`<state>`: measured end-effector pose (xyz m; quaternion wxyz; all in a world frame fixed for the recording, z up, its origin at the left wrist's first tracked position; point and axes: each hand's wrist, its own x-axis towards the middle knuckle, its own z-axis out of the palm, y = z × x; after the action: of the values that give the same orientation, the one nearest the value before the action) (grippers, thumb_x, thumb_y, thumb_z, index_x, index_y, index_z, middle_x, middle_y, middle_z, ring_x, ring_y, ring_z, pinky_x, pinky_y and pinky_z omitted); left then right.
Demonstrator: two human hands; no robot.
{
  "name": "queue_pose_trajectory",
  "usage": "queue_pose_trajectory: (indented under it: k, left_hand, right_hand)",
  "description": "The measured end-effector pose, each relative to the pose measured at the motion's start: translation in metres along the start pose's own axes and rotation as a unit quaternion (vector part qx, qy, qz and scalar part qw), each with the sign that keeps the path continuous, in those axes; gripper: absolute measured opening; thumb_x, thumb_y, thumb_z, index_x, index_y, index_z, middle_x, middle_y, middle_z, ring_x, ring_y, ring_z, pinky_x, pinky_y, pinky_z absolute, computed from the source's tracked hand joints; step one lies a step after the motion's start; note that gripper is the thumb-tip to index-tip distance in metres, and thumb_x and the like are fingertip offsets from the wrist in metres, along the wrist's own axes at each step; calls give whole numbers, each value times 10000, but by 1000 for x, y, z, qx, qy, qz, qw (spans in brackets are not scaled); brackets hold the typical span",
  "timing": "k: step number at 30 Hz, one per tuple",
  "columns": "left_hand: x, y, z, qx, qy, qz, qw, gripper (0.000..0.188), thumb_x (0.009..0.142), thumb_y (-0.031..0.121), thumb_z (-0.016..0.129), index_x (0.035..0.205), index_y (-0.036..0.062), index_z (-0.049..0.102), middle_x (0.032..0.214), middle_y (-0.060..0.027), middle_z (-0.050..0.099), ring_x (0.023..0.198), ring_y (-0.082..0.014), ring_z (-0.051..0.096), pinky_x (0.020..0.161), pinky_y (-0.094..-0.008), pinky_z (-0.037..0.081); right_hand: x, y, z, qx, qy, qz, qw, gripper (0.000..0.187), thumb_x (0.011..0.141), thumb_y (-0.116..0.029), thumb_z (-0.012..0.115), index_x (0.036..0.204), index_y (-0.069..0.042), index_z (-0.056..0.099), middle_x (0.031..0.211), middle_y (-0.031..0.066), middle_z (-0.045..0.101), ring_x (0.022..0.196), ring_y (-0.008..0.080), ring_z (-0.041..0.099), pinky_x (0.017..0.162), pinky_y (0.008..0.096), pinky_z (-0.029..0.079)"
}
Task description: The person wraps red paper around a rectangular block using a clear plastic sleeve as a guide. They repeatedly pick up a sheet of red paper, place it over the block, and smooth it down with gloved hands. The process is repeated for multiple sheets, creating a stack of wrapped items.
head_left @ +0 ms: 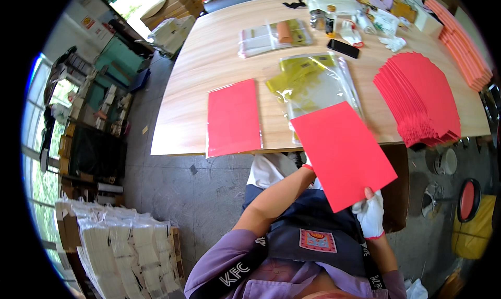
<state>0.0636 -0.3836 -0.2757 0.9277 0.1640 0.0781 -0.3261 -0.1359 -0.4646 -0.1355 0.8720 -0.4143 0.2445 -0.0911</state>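
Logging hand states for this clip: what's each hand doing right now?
Left hand: mostly hidden behind the red sheet; grip cannot be told.
Right hand: gloved, closed on the sheet.

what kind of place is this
Probably a small packing workshop. A fanned stack of red envelopes and clear plastic sleeves lie on a long wooden table, with bundled white paper stock piled on the concrete floor.

Red sheet [342, 153] in both gloved hands, above table edge [219, 154]
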Motion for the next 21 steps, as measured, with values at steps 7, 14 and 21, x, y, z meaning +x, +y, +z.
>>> queue_pose_trajectory:
  k: [7,14,21]
  left_hand:
    - [-60,-26,-44,83,97,-18,992,278,907,148,530,1163,43,499,1082,-60,574,925,-155,567,734,-262,489]
    - [-48,-4,-53,299,148,37,942,209,906,110,452,1070,27,552,983,-93,613,858,-219,625,708,-354,545]
    - [-101,65,-21,306,161,-4,938,274,885,259,590,1024,24,565,893,-48,625,764,-152,626,627,-271,528]
  right_hand:
    - [69,57,3,66,34,69,995,270,932,-142,475,1188,-64,436,973,115,571,745,231,607,634,346,534]
    - [130,81,21,224,-69,104,967,402,928,-144,463,1283,22,375,1034,175,566,910,284,598,846,381,519]
    - [110,56,46,-466,-153,-52,870,143,891,-133,513,991,-84,604,657,35,606,576,118,585,520,257,442]
